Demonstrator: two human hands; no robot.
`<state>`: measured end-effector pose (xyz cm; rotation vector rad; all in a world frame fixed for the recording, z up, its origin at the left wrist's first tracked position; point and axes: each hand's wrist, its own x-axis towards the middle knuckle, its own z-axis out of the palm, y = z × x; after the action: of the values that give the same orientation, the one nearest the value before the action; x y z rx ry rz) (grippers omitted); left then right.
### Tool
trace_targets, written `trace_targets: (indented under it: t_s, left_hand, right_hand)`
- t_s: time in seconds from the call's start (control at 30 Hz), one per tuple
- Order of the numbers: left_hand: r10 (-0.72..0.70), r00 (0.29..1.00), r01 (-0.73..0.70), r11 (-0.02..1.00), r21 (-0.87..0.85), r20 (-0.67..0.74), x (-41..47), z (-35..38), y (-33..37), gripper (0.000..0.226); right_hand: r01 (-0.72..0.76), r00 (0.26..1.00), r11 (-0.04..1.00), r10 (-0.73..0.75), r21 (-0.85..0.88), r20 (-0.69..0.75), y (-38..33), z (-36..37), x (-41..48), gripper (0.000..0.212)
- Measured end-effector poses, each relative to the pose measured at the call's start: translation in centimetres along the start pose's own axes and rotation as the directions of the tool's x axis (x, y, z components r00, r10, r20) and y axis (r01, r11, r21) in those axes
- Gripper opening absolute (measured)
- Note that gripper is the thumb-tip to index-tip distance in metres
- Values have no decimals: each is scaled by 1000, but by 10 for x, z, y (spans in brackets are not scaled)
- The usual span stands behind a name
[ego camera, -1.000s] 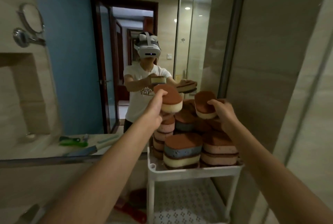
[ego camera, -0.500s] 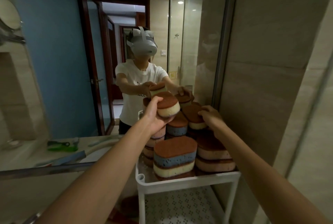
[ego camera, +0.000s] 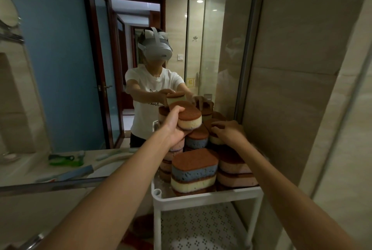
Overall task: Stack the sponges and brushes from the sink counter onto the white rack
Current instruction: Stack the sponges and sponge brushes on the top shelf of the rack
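Where the mirror [ego camera: 66,58] meets the tiled wall [ego camera: 291,109], a white rack [ego camera: 207,196] stands in the corner. Its top shelf is so crowded with sponge piles [ego camera: 194,169] that they fill the way ahead, and a green brush [ego camera: 64,160] lies on the counter [ego camera: 24,171] to the left. The sponges are thick, rounded, porous oblongs, each with a rough brown scouring face over cream, blue or pink foam; the lower rack shelf is perforated. The left hand [ego camera: 173,129], arm outstretched, grips a cream sponge [ego camera: 190,119] by its end, thumb on top, above the back piles. The right hand [ego camera: 229,132], palm down, curls its fingers over a second sponge [ego camera: 214,140] resting on the piles.
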<state>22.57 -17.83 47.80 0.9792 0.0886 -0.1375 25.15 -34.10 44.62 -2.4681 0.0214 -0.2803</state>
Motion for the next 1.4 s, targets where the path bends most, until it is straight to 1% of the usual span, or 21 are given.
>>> trace_targets:
  t_s: [0.07, 0.1, 0.17, 0.23, 0.3, 0.37, 0.47, 0.53, 0.57, 0.6, 0.63, 0.67, 0.7, 0.73, 0.77, 0.8, 0.87, 0.97, 1.13, 1.23, 1.4]
  left_hand:
    - [13, 1000, -13, 1000, 26, 17, -1, 2, 0, 41]
    - [23, 999, -24, 999, 42, 24, -2, 3, 0, 41]
    - [43, 999, -45, 997, 70, 30, -1, 6, 1, 41]
    - [45, 998, -49, 994, 95, 37, 1, 11, 2, 42]
    - [26, 997, -36, 989, 143, 72, -1, 21, -1, 41]
    - [-9, 993, -15, 980, 198, 118, -4, 32, -7, 40]
    - [-58, 975, 3, 968, 249, 216, -6, 43, -16, 42]
    - [-52, 968, -32, 945, 326, 246, -6, 47, -20, 50]
    - [-12, 975, -80, 912, 401, 221, -6, 48, -21, 52]
    - [72, 982, -154, 839, 523, 173, -6, 47, -21, 50]
    - [198, 970, -239, 696, 677, 138, -6, 43, -22, 43]
    - [333, 929, -316, 484, 816, 162, -4, 39, -24, 33]
    - [412, 878, -369, 264, 891, 241, -3, 33, -26, 26]
    - [422, 844, -402, 84, 912, 333, -1, 29, -29, 26]
    - [377, 833, -417, -50, 907, 404, 2, 24, -32, 31]
    - [309, 842, -417, -148, 897, 443, 3, 21, -36, 39]
    - [184, 871, -397, -281, 874, 455, 6, 17, -43, 50]
    - [70, 910, -360, -357, 862, 409, 8, 14, -48, 51]
    - [62, 912, -364, -332, 870, 405, 7, 13, -45, 49]
    - [77, 904, -370, -351, 860, 421, 7, 10, -47, 49]
    - [86, 892, -389, -352, 851, 443, 9, 8, -48, 48]
  right_hand:
    - [1, 1000, 999, -1, -54, -2, -2, -2, -3, 32]
    - [38, 999, 998, -40, -54, -21, -2, -3, -6, 33]
    - [182, 980, 978, -172, 101, -101, -4, -6, -17, 37]
    - [341, 939, 886, -306, 313, -156, -7, -12, -28, 39]
    - [401, 914, 819, -390, 410, -115, -11, -19, -36, 42]
    - [420, 903, 818, -419, 392, -94, -11, -26, -39, 45]
    - [435, 900, 832, -396, 343, -181, -5, -34, -41, 41]
    - [408, 908, 846, -338, 342, -248, 3, -39, -41, 38]
    - [378, 915, 862, -293, 338, -276, 8, -41, -41, 37]
    - [332, 926, 881, -237, 337, -294, 14, -43, -40, 38]
    - [273, 938, 902, -173, 335, -299, 20, -44, -40, 39]
    - [208, 949, 924, -110, 321, -297, 25, -45, -40, 41]
    - [147, 953, 949, -61, 278, -297, 30, -44, -40, 42]
    - [101, 953, 972, -33, 213, -302, 34, -44, -40, 43]
    - [72, 951, 987, -24, 146, -309, 36, -43, -40, 44]
    - [56, 950, 994, -24, 92, -313, 38, -41, -40, 44]
    - [37, 954, 999, -26, 34, -297, 38, -38, -39, 44]
    - [39, 968, 999, -32, 22, -249, 37, -32, -38, 44]
    - [24, 986, 1000, -24, -1, -166, 37, -29, -33, 44]
    - [31, 993, 990, -46, -138, -108, 39, -25, -32, 44]
    - [15, 997, 929, -42, -371, -64, 35, -26, -33, 46]
